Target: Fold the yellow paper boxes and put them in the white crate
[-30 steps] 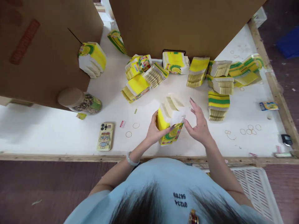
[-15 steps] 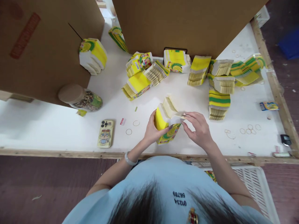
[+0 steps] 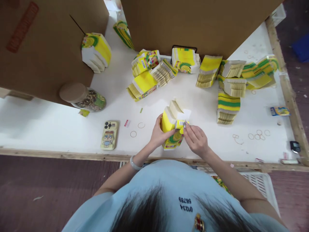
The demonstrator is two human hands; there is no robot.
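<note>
Two bare hands work on one bundle of folded cartons (image 3: pixel 168 123) — yellow printed card outside, pale matte card inside, flaps standing in steplike ridges. Bundle sits above the near-middle of the smooth white table (image 3: pixel 84 135); whether its base touches cannot be told. Left hand (image 3: pixel 159 133) grips it from 9 o'clock, thumb across the near face, fingers curved around the side. Right hand (image 3: pixel 196 138), at 4 o'clock, has fingertips pinched on a small yellow-and-white flap (image 3: pixel 180 124) bearing a barcode.

Taken from the bundle: glossy phone (image 3: pixel 109 135) at 9 o'clock; clear rounded jar (image 3: pixel 93 100), broad tan lid, between 9 and 10; flat-sided brown cardboard box (image 3: pixel 193 24) at 12; thin tan rings (image 3: pixel 259 133) — some overlapping — at 3.
</note>
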